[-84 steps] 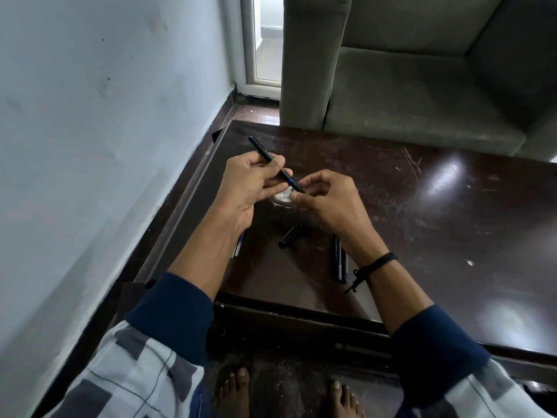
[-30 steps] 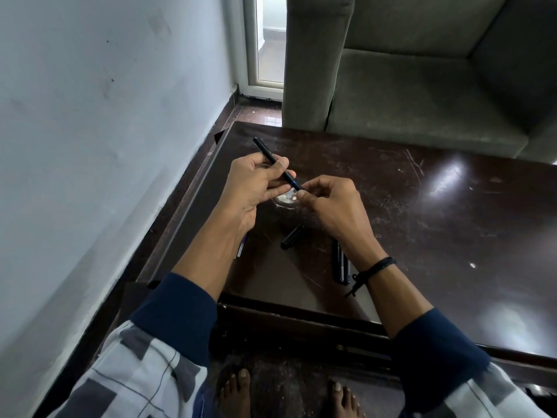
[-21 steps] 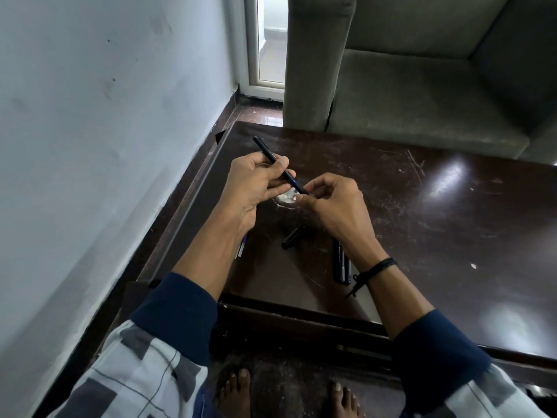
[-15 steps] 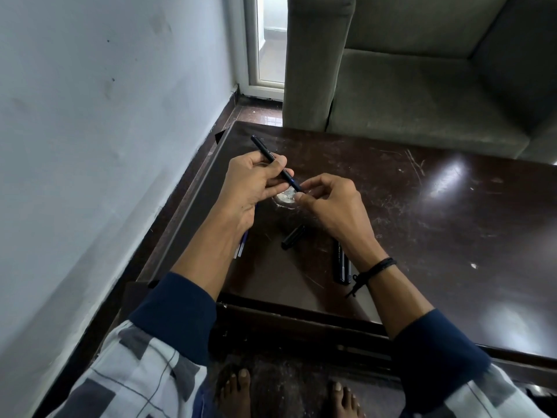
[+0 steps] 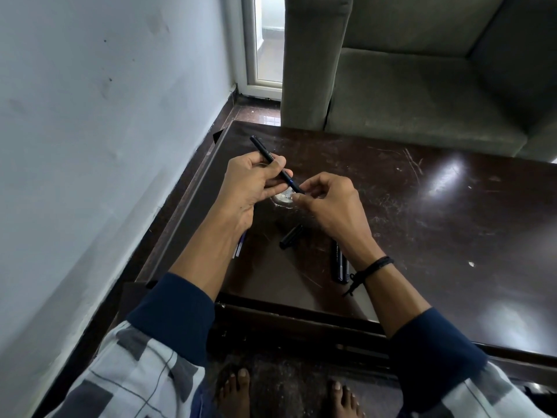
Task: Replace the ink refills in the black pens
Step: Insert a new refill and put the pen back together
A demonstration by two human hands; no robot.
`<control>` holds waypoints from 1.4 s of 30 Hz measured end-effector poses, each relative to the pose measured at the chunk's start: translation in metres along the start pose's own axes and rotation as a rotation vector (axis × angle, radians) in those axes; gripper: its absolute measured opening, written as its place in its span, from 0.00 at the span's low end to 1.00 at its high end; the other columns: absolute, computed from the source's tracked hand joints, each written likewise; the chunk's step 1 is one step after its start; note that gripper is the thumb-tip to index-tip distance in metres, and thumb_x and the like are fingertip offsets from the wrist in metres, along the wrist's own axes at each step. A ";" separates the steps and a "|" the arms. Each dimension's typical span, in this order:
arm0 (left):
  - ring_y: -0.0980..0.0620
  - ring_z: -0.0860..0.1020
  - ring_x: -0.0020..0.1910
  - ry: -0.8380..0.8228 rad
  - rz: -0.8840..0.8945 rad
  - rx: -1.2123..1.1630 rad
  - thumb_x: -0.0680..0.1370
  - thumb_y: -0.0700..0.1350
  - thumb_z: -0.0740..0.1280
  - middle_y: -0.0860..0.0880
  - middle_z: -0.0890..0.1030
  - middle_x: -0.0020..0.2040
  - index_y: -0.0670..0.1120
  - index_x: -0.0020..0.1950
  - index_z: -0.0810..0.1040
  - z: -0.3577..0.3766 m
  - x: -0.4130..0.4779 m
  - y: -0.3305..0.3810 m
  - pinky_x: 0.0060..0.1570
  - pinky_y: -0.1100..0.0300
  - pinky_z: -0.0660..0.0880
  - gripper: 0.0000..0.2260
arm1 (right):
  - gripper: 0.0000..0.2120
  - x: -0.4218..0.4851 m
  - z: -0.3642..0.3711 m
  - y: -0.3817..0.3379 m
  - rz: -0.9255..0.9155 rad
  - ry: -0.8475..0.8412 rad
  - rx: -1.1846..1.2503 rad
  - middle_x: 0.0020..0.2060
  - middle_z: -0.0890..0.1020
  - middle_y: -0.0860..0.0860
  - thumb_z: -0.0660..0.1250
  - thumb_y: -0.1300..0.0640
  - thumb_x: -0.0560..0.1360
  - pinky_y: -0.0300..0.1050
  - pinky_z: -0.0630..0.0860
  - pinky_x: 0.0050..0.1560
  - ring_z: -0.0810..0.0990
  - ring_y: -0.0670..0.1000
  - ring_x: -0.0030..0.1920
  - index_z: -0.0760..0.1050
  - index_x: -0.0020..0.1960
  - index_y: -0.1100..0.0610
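Grey-green sofa (image 5: 422, 95) fabric fills the space beyond the tabletop's far edge. The dark, scratched wooden tabletop (image 5: 437, 224) carries everything else. Above its left half, the left hand (image 5: 250, 188) curls round the barrel of a black pen (image 5: 266, 153), whose back end points toward the far left corner. The right hand (image 5: 331, 203) meets it, thumb and forefinger pinching the pen's near end, the remaining fingers curled. The other pens (image 5: 339, 263) lie close to the near edge, partly under the right wrist. A black cap (image 5: 291, 236) lies between the forearms. Thin refills (image 5: 239, 248) show beside the left forearm, toward the left edge.
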State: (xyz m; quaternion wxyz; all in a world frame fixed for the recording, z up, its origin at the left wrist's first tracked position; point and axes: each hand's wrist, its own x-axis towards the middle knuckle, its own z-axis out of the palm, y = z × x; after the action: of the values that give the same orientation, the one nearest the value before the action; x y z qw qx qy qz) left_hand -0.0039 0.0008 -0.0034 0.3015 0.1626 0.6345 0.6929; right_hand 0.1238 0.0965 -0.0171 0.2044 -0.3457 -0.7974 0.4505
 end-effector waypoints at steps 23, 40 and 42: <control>0.47 0.87 0.48 -0.006 -0.004 -0.002 0.79 0.39 0.71 0.40 0.87 0.47 0.39 0.55 0.81 0.000 0.001 -0.001 0.47 0.55 0.84 0.06 | 0.06 0.001 0.001 0.001 0.008 -0.001 0.018 0.40 0.83 0.46 0.76 0.50 0.75 0.50 0.80 0.42 0.82 0.46 0.42 0.81 0.48 0.48; 0.48 0.87 0.48 0.009 -0.003 -0.014 0.80 0.39 0.70 0.40 0.86 0.46 0.39 0.54 0.81 -0.001 -0.001 0.001 0.46 0.56 0.84 0.05 | 0.11 -0.002 0.001 -0.003 -0.014 -0.034 0.033 0.42 0.84 0.47 0.77 0.47 0.74 0.45 0.78 0.42 0.81 0.46 0.41 0.81 0.53 0.48; 0.47 0.87 0.48 0.006 -0.006 -0.010 0.80 0.39 0.70 0.40 0.86 0.46 0.39 0.54 0.81 0.000 -0.001 0.000 0.45 0.57 0.83 0.05 | 0.10 -0.001 0.002 -0.002 -0.020 -0.015 0.037 0.42 0.83 0.48 0.78 0.48 0.72 0.45 0.77 0.41 0.80 0.45 0.40 0.80 0.50 0.48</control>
State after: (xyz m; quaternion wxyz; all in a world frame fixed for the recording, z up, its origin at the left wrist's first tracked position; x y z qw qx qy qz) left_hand -0.0037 0.0003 -0.0030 0.3024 0.1572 0.6325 0.6955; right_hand 0.1229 0.0939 -0.0161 0.2089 -0.3306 -0.7939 0.4656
